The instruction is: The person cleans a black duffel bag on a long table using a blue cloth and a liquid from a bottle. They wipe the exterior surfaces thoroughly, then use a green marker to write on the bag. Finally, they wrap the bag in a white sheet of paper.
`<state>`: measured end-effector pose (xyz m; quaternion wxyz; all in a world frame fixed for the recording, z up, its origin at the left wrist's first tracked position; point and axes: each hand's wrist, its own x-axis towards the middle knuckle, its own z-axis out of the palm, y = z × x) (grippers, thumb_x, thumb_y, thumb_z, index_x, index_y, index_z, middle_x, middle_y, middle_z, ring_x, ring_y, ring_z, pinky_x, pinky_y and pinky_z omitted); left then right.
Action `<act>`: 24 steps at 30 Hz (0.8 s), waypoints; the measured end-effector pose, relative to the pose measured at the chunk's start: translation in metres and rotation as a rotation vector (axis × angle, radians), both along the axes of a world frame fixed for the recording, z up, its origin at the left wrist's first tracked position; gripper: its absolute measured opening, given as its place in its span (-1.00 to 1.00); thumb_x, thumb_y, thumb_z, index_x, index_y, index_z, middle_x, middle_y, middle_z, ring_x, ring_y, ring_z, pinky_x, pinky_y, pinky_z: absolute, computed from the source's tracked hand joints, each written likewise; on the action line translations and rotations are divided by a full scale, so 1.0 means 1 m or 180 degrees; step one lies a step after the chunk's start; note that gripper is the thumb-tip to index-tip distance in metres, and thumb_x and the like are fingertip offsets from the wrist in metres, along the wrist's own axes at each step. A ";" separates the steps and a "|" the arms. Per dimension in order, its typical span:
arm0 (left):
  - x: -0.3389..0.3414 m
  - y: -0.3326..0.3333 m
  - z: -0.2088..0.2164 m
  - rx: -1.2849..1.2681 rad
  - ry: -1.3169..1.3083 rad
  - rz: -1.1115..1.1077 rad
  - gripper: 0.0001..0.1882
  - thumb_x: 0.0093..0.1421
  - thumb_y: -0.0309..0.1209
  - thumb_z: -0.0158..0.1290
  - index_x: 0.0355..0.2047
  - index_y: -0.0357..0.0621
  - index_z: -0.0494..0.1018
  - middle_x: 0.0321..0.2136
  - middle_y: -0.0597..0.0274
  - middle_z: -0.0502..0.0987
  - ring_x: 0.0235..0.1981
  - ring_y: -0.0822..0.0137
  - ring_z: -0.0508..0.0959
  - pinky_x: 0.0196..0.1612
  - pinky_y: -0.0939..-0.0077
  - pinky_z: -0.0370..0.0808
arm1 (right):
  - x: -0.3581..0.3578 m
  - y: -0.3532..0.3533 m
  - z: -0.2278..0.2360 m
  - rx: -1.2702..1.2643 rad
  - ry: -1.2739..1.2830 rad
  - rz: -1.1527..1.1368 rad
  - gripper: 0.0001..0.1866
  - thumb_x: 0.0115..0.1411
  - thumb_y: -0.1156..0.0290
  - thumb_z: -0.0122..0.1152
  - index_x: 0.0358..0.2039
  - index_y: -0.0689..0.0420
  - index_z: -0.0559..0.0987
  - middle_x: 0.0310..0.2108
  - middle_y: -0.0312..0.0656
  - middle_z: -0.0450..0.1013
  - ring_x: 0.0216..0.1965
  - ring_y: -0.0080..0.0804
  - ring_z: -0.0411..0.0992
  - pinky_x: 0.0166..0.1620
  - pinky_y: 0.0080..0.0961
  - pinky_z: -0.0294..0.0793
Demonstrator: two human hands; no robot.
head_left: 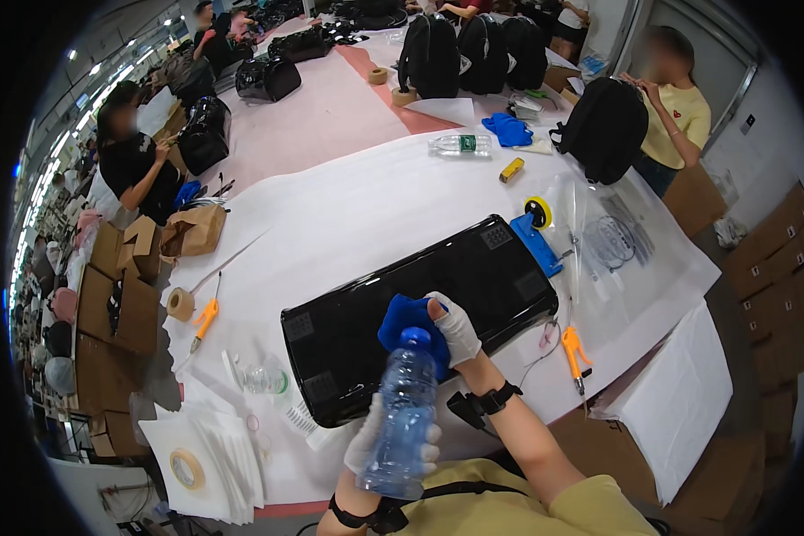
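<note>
My left hand [365, 441], in a white glove, is wrapped round a large clear plastic bottle [400, 420] with a blue cap. The bottle tilts away from me, and bluish liquid seems to show inside. Its cap is up against a bunched blue cloth [406, 314], which my gloved right hand [456, 334] grips just beyond it. Bare fingertips poke out of the right glove. Both hands are over a glossy black rectangular case [438, 272] lying flat on the table, with small textured patches near its corners. Part of the case is hidden by the hands and bottle.
Orange-handled air guns [206, 318] lie on both sides of the case. A blue tape dispenser [536, 243] is at its far right corner. White sheets with a tape roll [187, 468] sit front left. Black backpacks [606, 129] and several people are farther back.
</note>
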<state>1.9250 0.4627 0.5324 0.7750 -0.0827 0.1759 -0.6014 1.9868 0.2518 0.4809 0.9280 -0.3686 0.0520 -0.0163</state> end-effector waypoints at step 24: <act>0.001 0.092 -0.055 0.2849 -0.3900 0.0155 -0.26 -0.15 -0.41 0.32 0.06 -0.27 0.26 -0.14 0.07 0.48 -0.22 0.32 0.55 -0.14 0.38 0.50 | 0.008 -0.003 -0.024 -0.0958 0.0314 -0.0570 -0.63 0.23 0.05 0.13 -0.25 0.14 0.47 -0.36 -0.32 0.44 -0.32 -0.58 0.42 -0.20 -0.59 0.44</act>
